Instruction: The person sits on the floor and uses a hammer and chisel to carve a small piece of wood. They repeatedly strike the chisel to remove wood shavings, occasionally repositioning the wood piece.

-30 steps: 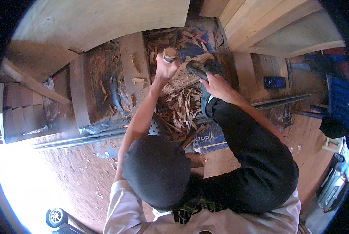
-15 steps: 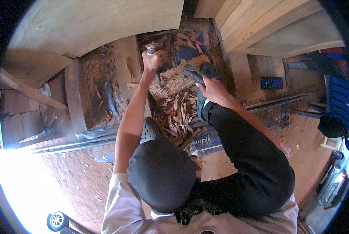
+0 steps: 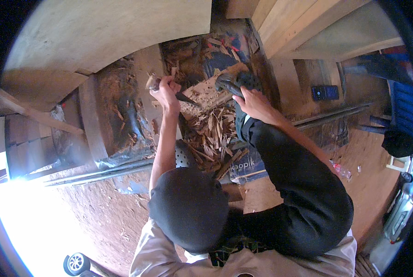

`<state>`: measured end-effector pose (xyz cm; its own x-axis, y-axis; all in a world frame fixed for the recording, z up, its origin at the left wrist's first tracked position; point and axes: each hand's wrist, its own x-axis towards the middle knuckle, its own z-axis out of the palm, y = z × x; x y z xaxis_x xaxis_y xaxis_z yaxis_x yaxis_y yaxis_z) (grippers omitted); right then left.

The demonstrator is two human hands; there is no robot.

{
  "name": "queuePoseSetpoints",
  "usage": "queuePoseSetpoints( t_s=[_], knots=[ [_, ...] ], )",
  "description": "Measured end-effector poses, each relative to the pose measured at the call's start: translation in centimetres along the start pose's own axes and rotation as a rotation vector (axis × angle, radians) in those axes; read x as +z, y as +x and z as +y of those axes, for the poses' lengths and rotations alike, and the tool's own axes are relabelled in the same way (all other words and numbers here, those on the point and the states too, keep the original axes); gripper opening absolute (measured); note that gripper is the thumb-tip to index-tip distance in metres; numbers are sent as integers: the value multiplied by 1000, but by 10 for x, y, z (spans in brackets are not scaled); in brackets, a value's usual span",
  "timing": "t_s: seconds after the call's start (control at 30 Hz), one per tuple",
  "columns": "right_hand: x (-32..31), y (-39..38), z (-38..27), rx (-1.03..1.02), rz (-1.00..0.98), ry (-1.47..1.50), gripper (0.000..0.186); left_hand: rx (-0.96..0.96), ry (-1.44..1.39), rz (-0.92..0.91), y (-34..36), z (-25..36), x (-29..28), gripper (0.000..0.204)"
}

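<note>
My left hand (image 3: 166,93) is closed around a chisel (image 3: 187,99) with a frayed, pale wooden handle end. The chisel slants right, its dark blade end at the near side of a rough, pale wood block (image 3: 209,93). My right hand (image 3: 256,102) wraps the handle of a dark, thick-headed tool (image 3: 225,83), perhaps a mallet; its exact kind is unclear. The tool's head hangs over the block's right part, beside my foot in a dark holed clog (image 3: 252,81). Wood chips (image 3: 215,129) heap up just in front of the block.
A phone (image 3: 324,92) lies on a board to the right. Large pale panels (image 3: 118,27) overhang the far left, and planks (image 3: 308,27) the far right. A flattened dark box (image 3: 248,168) lies near my leg. A blue chair (image 3: 403,106) stands far right.
My left hand has moved left and nearer, and the chisel has gone from nearly upright to a flatter slant. My right hand with the dark tool has barely moved.
</note>
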<state>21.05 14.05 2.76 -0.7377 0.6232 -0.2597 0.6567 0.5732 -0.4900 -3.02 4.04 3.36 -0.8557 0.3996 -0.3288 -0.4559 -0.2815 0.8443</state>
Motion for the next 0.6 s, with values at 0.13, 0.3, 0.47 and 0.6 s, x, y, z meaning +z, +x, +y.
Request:
queuePoseSetpoints(
  t_s=[0.13,0.3,0.47,0.6],
  knots=[
    [-1,0,-1,50,-37,48,36,110,76,-58,-14,1,-1,13],
    [1,0,0,19,20,17,36,200,66,-20,-25,-13,-5,17],
    [-1,0,-1,41,-11,-7,36,231,60,-98,-28,-22,-10,18],
    [-3,0,-2,59,-24,0,35,342,162,-146,-29,-21,-14,18]
  ],
)
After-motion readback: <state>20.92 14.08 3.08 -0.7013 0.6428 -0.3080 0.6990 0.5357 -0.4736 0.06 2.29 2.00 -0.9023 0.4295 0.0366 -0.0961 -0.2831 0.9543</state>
